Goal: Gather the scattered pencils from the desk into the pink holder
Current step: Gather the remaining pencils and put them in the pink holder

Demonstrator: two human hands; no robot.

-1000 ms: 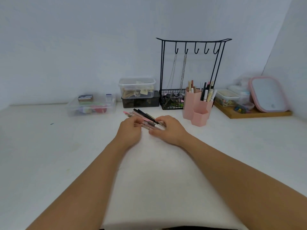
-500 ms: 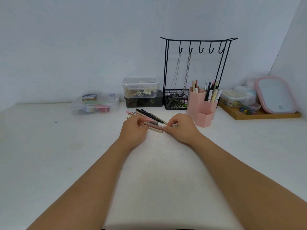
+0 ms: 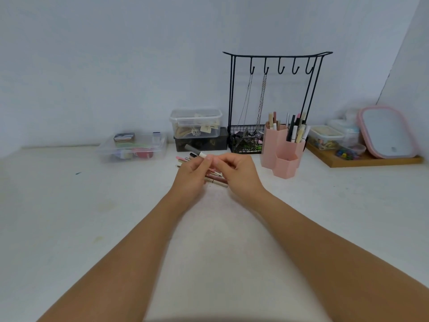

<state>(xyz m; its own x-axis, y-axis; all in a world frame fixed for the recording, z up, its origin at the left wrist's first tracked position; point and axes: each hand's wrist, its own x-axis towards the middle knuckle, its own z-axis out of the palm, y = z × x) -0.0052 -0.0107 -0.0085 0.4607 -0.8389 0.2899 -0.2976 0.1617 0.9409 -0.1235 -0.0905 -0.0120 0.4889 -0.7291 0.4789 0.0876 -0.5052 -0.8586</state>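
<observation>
Several pencils and pens point(image 3: 214, 178) lie in a loose pile on the white desk, partly hidden under my hands. My left hand point(image 3: 191, 176) and my right hand point(image 3: 236, 173) meet above the pile, fingertips together. They pinch a grey pen with a white tip point(image 3: 196, 151) that sticks up and to the left, lifted off the pile. The pink holder point(image 3: 282, 151), made of hexagonal cups, stands just right of my right hand, with several pens upright in its two taller cups. Its low front cup looks empty.
A black wire rack point(image 3: 276, 66) with hooks, chains and a basket stands behind the holder. Clear plastic boxes point(image 3: 196, 123) sit at the back, another clear box point(image 3: 133, 147) to the left. A wooden tray point(image 3: 371, 159) with small containers and a pink mirror point(image 3: 387, 132) is at the right.
My hands have drawn closer together and lifted slightly. The grey pen has come up off the pile and now points up-left between my fingertips.
</observation>
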